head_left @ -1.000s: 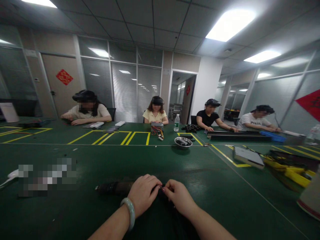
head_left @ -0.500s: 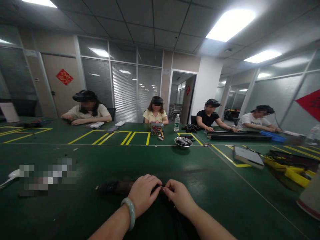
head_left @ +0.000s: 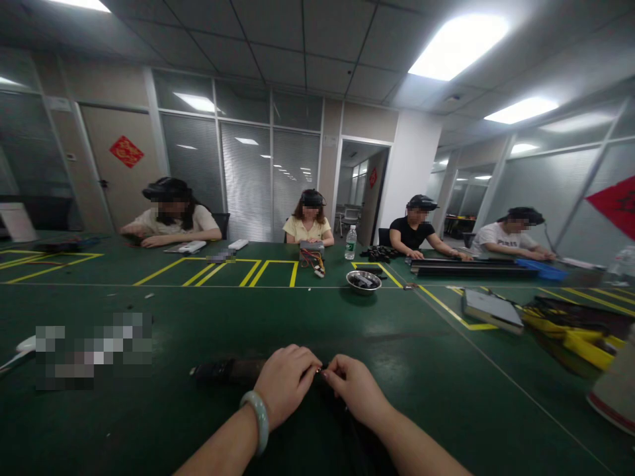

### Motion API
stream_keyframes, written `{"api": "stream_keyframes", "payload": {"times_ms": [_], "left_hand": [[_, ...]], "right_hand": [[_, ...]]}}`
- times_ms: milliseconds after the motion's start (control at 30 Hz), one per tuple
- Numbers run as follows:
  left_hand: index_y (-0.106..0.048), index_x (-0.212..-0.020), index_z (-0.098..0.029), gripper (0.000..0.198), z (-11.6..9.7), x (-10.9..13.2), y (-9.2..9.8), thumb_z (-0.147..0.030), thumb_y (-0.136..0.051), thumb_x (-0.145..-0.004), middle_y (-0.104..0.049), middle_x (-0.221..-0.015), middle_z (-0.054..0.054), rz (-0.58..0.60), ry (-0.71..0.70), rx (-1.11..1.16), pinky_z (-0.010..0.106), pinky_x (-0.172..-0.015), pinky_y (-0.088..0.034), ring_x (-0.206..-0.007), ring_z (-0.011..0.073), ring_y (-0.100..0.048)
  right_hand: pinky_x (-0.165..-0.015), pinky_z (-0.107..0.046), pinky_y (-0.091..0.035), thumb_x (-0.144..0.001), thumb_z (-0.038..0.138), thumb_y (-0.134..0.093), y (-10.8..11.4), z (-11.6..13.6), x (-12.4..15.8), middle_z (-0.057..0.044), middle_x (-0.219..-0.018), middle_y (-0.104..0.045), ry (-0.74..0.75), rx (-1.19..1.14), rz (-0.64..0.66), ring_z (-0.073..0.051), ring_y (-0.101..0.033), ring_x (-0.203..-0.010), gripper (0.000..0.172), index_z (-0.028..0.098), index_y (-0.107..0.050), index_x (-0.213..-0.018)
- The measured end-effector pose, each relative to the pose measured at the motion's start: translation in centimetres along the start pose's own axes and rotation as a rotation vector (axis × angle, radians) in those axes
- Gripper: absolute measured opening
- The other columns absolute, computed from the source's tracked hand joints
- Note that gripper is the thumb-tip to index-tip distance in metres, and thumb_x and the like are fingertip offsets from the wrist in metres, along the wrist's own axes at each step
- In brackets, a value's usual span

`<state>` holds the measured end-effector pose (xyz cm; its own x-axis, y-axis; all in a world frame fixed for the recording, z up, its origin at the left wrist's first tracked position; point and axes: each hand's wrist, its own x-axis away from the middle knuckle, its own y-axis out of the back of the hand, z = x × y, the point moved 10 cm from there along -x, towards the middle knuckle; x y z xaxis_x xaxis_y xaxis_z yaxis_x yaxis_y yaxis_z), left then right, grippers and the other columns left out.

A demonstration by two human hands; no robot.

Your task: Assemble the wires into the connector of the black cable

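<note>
The left hand (head_left: 286, 382) and right hand (head_left: 358, 390) pinch a small dark bit (head_left: 324, 366), too tiny to name, and a long dark thing (head_left: 231, 372) lies on the bench (head_left: 163, 430) at the left hand's nine o'clock.

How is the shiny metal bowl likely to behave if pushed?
The metal bowl would probably stay stiff, given its metallic shine. It looks wider above than below, so a high push might tip it. The dark pieces inside seem loose and could shift.
</note>
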<state>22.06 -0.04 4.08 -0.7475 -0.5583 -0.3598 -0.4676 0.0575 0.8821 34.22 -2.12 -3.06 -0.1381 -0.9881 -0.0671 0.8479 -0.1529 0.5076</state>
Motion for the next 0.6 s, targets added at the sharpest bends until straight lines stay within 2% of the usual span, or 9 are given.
{"api": "stream_keyframes", "payload": {"times_ms": [200, 300, 500, 600], "left_hand": [[-0.062, -0.1, -0.027, 0.017, -0.36, 0.18, 0.56, -0.026, -0.051, -0.087, -0.065, -0.099, -0.001, -0.013, 0.004, 0.004, 0.032, -0.081, -0.038, -0.094, 0.0189, -0.055], [-0.062, -0.096, -0.026, 0.015, -0.34, 0.09, 0.44, -0.027, -0.049, -0.088, -0.065, -0.096, -0.001, -0.002, 0.006, -0.008, 0.032, -0.079, -0.038, -0.092, 0.0181, -0.055], [-0.062, -0.096, -0.025, 0.02, -0.1, 0.09, 0.15, -0.028, -0.043, -0.093, -0.065, -0.096, 0.0, -0.004, 0.007, -0.002, 0.032, -0.079, -0.038, -0.091, 0.0175, -0.055], [-0.062, -0.098, -0.026, 0.018, -0.07, 0.2, 0.28, -0.028, -0.045, -0.091, -0.065, -0.098, 0.0, -0.017, 0.012, 0.001, 0.032, -0.08, -0.039, -0.092, 0.0179, -0.055]], "right_hand": [[-0.048, -0.017, -0.037, -0.086, 0.032, -0.056, 0.03, 0.13, -0.07, 0.005, -0.057, -0.056, 0.026, 0.002, -0.011, -0.008, -0.05, -0.048, 0.015, 0.019, -0.059, -0.079], [-0.048, -0.017, -0.037, -0.086, 0.032, -0.056, 0.08, 0.11, -0.1, 0.005, -0.056, -0.056, 0.025, 0.008, -0.012, -0.008, -0.05, -0.048, 0.015, 0.018, -0.059, -0.079], [-0.044, -0.017, -0.034, -0.087, 0.033, -0.055, 0.13, 0.22, 0.13, 0.004, -0.058, -0.057, 0.0, 0.006, 0.002, -0.008, -0.048, -0.046, 0.016, 0.019, -0.058, -0.08], [-0.043, -0.017, -0.034, -0.087, 0.034, -0.055, 0.03, 0.07, 0.16, 0.004, -0.059, -0.057, -0.018, 0.004, 0.009, -0.007, -0.047, -0.045, 0.017, 0.019, -0.058, -0.081]]}}
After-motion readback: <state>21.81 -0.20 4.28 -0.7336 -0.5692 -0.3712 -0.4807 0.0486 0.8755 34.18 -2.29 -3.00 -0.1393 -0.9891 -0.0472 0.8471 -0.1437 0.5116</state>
